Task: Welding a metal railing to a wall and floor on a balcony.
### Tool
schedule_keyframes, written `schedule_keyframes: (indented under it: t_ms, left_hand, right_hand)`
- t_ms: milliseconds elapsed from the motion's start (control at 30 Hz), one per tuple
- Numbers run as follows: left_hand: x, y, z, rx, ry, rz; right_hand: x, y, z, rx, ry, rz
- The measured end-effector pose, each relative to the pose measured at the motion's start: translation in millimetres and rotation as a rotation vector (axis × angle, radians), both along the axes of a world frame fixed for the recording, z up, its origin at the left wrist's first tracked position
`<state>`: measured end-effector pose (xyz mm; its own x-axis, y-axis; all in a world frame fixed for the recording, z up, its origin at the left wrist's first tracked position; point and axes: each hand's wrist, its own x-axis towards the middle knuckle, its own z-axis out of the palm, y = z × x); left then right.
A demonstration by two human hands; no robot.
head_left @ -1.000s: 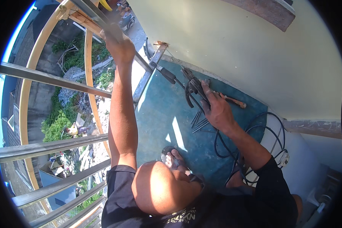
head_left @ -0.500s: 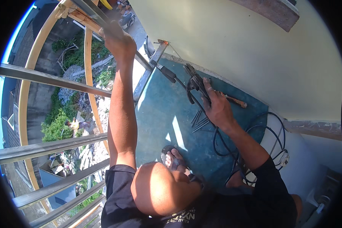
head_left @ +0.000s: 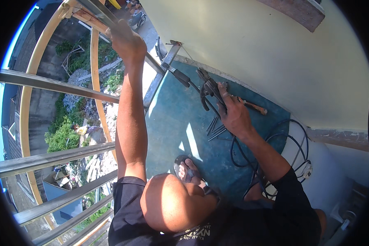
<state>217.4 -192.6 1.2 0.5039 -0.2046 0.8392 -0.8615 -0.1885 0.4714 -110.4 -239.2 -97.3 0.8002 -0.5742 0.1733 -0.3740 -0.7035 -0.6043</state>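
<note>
My left hand [head_left: 128, 42] reaches far forward and is wrapped round a square metal tube [head_left: 153, 63] of the railing. In my right hand [head_left: 235, 117] is a black welding electrode holder [head_left: 211, 87]. From its jaws a thin welding rod [head_left: 188, 53] slants toward the wall-side end of a flat metal bar [head_left: 174, 50]; I cannot tell whether its tip touches. A clamp with a dark grip [head_left: 180, 77] sits where the tube meets the bar. Behind my right hand, a hammer-like tool with a wooden handle [head_left: 256, 108] lies on the floor, its head mostly hidden.
Several loose welding rods [head_left: 215, 129] lie on the green floor [head_left: 168, 135]. Black cable [head_left: 305, 143] loops at the right, beside the cream wall [head_left: 250, 49]. Metal railing bars [head_left: 57, 159] run along the left, above a drop to rubble and plants. My sandalled foot [head_left: 188, 169] is near.
The orange glow at the bar's wall-side end has gone. Both hands keep their grips, and my view has shifted slightly.
</note>
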Motion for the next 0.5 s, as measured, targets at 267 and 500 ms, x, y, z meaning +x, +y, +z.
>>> schedule_keyframes:
  t_ms: [267,500]
  left_hand:
    - [-2.1,-0.1,0.3,0.022,-0.062,0.010]
    - [-3.5,-0.4,1.3,0.008,-0.064,0.005]
  right_hand:
    - [2.6,-1.8,-3.0,-0.021,0.011,0.000]
    - [4.4,-1.6,-4.1,-0.030,0.007,0.001]
